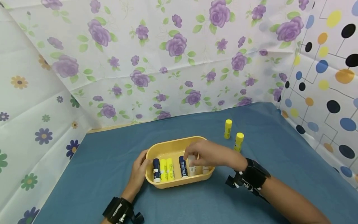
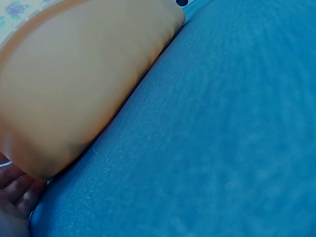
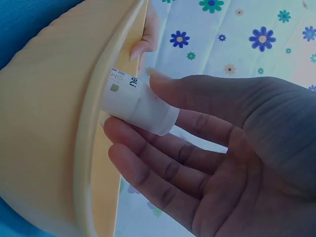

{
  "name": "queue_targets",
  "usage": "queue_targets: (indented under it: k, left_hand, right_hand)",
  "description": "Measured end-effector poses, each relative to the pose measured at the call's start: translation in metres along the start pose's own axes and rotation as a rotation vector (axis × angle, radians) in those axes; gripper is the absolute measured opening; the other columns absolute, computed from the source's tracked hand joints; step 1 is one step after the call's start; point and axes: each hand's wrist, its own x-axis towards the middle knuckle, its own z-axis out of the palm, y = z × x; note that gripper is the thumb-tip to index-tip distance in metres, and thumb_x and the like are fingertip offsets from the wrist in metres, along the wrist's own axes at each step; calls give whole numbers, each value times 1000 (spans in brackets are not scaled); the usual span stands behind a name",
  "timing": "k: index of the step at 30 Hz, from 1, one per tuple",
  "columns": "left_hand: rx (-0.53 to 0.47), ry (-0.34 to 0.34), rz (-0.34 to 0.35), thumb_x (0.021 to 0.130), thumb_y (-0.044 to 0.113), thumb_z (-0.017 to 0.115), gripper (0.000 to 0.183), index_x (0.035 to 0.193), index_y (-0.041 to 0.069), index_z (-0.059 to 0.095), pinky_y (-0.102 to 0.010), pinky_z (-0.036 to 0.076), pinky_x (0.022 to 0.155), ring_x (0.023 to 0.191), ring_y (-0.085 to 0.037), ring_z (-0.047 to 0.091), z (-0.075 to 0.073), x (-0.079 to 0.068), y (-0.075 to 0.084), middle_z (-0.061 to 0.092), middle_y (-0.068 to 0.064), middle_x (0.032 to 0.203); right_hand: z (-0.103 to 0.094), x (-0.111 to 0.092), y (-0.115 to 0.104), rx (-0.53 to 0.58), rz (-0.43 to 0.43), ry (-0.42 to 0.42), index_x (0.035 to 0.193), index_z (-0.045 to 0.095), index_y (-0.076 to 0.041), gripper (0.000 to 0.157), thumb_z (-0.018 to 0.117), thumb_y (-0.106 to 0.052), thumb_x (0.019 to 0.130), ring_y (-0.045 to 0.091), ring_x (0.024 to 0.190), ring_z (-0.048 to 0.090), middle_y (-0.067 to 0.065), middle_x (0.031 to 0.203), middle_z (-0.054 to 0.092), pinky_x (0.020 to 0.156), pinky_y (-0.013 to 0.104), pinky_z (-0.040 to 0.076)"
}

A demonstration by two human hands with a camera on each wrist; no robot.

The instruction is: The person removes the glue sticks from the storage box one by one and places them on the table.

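Blue cloth (image 1: 195,203) is supporting the yellow tray (image 1: 184,183); left hand (image 1: 138,171) is gripping its left end. Right hand (image 1: 208,152) is pinching a white tube (image 1: 192,170) inside it. Seemingly positioning this tube; next move calls for controlled fingers.

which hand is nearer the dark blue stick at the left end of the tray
Left. The left hand holds the tray just beside the dark blue stick; the right hand is farther right, pinching a white stick.
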Motion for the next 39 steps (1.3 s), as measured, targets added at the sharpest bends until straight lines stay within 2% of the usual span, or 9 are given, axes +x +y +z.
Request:
queue_targets:
  k: [6,14,24,33,39]
  left_hand:
    - [-2,-16,15,99,4,45,42,141,4,51,-32,48,92,118,-30,57,0,-2,3,56,-17,136]
    - [-39,-13,26,101,11,47,41,141,17,52,-26,48,90,118,-23,58,1,9,-31,56,-9,137]
    - [-49,-9,43,101,12,48,39,138,18,55,-27,49,89,114,-24,59,1,9,-34,59,-8,133]
    - [-33,-4,36,101,13,48,40,140,17,54,-25,47,91,118,-22,57,0,8,-35,58,-7,135]
    - [-30,0,30,101,13,48,40,140,17,54,-23,45,93,119,-20,56,-1,8,-34,57,-6,136]
  right_hand:
    - [-2,-2,0,3,18,-9,117,71,-13,28,71,-21,90,7,86,57,-10,98,65,77,26,51]
    - [-21,-14,5,12,51,69,119,67,-20,28,69,-24,91,7,84,57,-10,99,64,74,27,51]
    - [-50,-29,13,29,125,194,122,67,-22,31,69,-25,91,8,86,60,-9,99,64,74,28,52]
    - [-68,-38,20,-55,182,341,121,67,-23,31,70,-27,90,8,81,60,-9,92,63,67,28,52]
    - [-73,-40,27,-111,197,413,123,66,-20,33,69,-28,91,10,82,59,-5,94,63,70,31,51]
